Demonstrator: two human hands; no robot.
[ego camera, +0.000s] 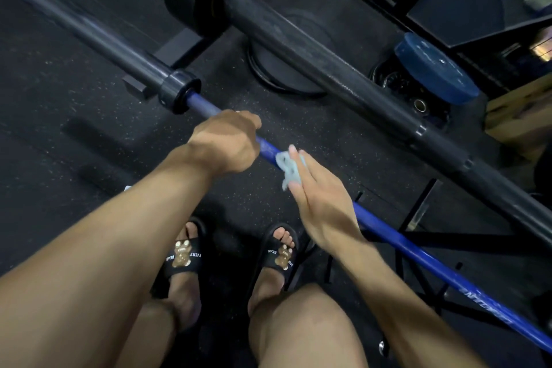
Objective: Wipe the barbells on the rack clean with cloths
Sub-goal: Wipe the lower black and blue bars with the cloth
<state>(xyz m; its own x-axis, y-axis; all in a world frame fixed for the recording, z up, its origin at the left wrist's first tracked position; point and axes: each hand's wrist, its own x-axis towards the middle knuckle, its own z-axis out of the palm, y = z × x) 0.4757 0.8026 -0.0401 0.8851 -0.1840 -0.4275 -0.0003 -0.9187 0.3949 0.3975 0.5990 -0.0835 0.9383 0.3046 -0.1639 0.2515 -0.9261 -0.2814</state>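
Our left hand [230, 140] curls over the blue bar [388, 233] and grips it, just past the black collar [177, 94] on its far side. Just beside that grip, toward us along the bar, our right hand [319, 197] presses a pale blue cloth [285, 166] against the bar with straight fingers; part of the cloth hangs below them. Beyond both hands a second, black bar [328, 69] lies well apart, roughly parallel. Below our grips are our slippers [182, 257] on the dark floor [59, 92].
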